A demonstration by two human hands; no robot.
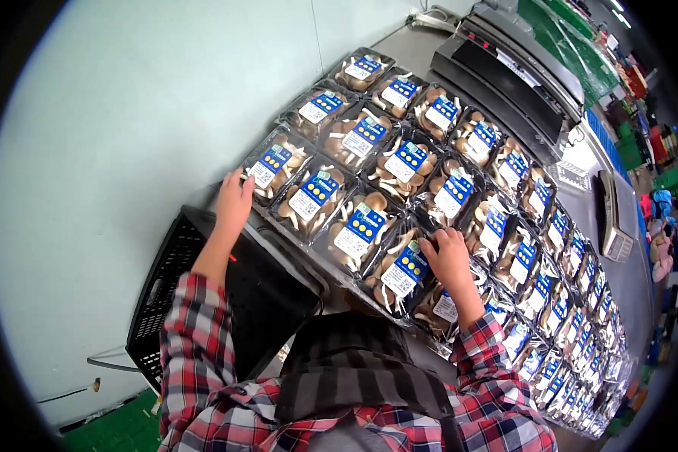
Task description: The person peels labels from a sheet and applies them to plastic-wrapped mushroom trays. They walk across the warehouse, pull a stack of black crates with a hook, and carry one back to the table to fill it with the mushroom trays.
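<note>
Many black trays of brown mushrooms, wrapped in clear film with blue and white labels, stand in tight rows on a metal table. My left hand [235, 197] is at the left corner of the rows, fingers stretched out against the edge of the corner mushroom pack [279, 164]. My right hand [447, 252] rests with bent, parted fingers at the right edge of a front-row mushroom pack [407, 270], touching it. Neither hand lifts a pack. Another mushroom pack [360, 228] lies in the front row between my hands.
A black plastic crate [241, 301] stands below the table at left. Behind the rows is a dark machine [505, 75] with red lights. A grey device with keys [616, 218] sits at the right on the metal table [407, 49]. A pale wall [143, 98] borders the left.
</note>
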